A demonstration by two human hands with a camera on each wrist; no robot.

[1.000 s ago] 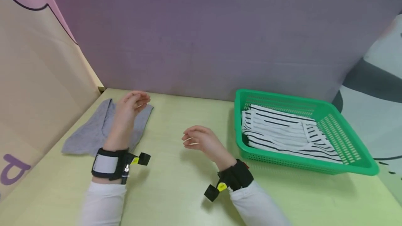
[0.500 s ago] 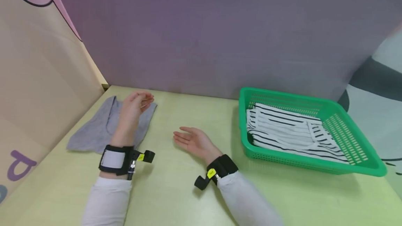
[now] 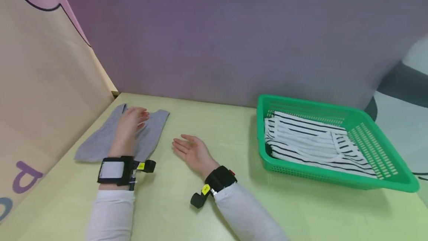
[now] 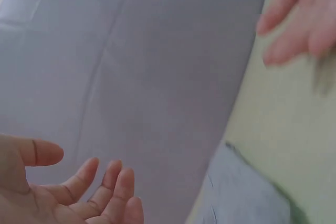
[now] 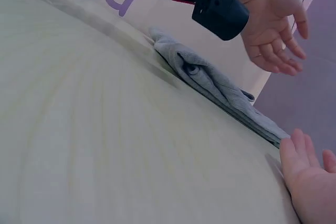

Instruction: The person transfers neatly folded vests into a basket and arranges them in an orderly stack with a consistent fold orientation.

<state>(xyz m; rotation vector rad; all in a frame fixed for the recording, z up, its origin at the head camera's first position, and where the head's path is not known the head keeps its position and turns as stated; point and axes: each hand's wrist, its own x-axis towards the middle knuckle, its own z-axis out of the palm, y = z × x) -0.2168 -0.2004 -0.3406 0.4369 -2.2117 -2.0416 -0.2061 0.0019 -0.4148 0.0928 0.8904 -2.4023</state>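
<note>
Cloth (image 3: 98, 144), grey, lies at the left of the table (image 3: 220, 125). Above it, apart, hovers the left hand (image 3: 130, 121), fingers loosely bent, gripping nothing. Over the last second the right hand (image 3: 194, 152) has come nearer, its fingers straighter, also gripping nothing; both seem close enough to reach the cloth. Farther right, the basket (image 3: 260, 144) holds striped clothing (image 3: 312, 142).

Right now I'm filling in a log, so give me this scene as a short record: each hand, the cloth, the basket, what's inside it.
Left hand: above the grey cloth, holding nothing
Right hand: between cloth and basket, nearer the cloth, holding nothing
Grey cloth: folded, lying on the left of the table
Green basket: on the table's right side
Inside basket: folded white garment with dark stripes
</note>
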